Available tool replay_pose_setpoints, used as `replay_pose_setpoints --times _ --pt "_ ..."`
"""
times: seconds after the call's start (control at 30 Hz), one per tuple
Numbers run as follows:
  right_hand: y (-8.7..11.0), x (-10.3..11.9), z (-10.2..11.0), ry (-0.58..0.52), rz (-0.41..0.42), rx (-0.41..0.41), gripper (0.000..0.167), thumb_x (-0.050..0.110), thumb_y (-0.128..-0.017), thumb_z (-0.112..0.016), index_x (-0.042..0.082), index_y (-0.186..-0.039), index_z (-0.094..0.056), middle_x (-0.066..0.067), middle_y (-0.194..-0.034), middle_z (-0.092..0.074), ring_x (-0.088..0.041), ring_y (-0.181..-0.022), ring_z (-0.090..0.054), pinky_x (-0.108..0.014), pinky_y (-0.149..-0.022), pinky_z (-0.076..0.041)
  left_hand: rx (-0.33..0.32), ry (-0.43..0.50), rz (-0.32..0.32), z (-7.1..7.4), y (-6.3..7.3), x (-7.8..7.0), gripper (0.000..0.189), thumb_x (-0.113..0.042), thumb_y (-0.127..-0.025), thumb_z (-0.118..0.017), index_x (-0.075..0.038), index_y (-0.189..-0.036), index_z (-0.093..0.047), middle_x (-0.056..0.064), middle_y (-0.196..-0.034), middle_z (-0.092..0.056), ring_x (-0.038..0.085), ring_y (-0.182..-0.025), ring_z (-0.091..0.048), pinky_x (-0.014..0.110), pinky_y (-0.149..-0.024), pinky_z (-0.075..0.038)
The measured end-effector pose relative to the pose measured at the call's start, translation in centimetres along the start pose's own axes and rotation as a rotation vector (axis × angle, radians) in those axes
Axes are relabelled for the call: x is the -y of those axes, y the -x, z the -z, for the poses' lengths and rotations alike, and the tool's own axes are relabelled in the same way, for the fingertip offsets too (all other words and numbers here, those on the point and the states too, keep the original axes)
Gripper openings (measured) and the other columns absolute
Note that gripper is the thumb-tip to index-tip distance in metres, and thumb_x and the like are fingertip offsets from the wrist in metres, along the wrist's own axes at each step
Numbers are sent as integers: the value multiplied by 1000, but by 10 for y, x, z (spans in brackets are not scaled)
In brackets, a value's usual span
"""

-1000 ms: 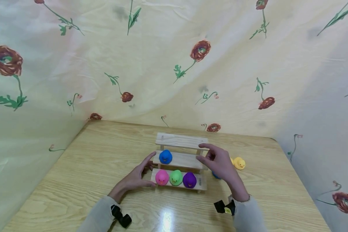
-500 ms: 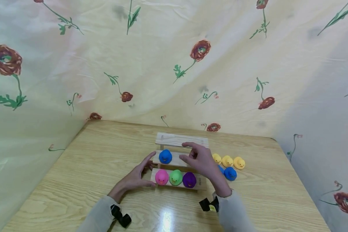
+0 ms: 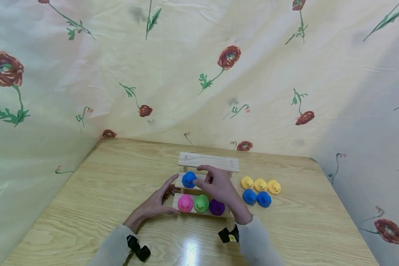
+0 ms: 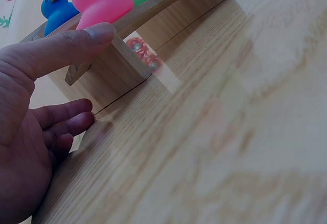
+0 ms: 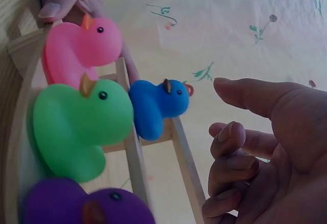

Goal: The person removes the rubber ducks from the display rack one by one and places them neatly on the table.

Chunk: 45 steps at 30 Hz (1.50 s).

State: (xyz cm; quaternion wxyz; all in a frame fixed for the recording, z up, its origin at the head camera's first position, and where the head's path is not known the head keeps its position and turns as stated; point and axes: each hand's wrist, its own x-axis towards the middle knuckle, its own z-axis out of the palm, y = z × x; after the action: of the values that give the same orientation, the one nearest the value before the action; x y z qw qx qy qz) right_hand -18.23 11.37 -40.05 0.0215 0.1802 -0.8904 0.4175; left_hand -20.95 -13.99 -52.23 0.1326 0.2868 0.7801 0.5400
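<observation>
In the head view, a three-tier wooden rack holds rubber ducks. A pink duck, a green duck and a purple duck line its lowest shelf; a blue duck sits at the left of the middle one. My left hand rests at the rack's left end, thumb by the lowest shelf's edge, fingers spread. My right hand hovers over the middle shelf beside the blue duck, thumb and index finger apart. A gap separates thumb and blue duck in the right wrist view; the hand holds nothing.
Right of the rack, a row of yellow ducks stands on the wooden table, behind two more blue ducks. A flowered cloth hangs behind and at both sides.
My right hand has moved left across the middle shelf toward the blue duck, uncovering the yellow and blue ducks on the table. My left hand has stayed put.
</observation>
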Motion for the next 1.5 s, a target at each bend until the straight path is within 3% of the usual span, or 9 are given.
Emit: replay_pose_setpoints --times 0.43,0.8,1.03,1.5 --pt "-2 5 -22 87 -88 10 44 26 -88 -77 11 -128 -65 3 -61 -51 -8 -50 -44 -19 -45 -31 6 6 5 1 4 -3 109 -29 -79 -86 -38 -160 -12 11 -134 -53 23 -118 -47 31 -101 -38" --pt "-3 5 -26 97 -152 26 46 29 -88 -77 12 -128 -65 2 -64 -54 -10 -50 -46 -20 -46 -33 7 13 2 1 3 -4 110 -28 -80 -86 -38 -160 -12 11 -134 -53 23 -118 -47 30 -101 -38" --pt "-5 6 -30 136 -148 6 47 28 -87 -79 9 -127 -65 2 -68 -57 -10 -55 -49 -21 -48 -37 5 13 -1 2 2 -6 109 -28 -80 -86 -38 -160 -13 11 -133 -53 23 -118 -47 29 -100 -38" --pt "-9 9 -29 140 -141 -37 42 24 -87 -78 9 -125 -66 2 -67 -57 -8 -52 -48 -20 -46 -35 11 29 28 5 0 -11 109 -27 -79 -86 -37 -160 -13 12 -134 -53 23 -118 -46 30 -101 -38"
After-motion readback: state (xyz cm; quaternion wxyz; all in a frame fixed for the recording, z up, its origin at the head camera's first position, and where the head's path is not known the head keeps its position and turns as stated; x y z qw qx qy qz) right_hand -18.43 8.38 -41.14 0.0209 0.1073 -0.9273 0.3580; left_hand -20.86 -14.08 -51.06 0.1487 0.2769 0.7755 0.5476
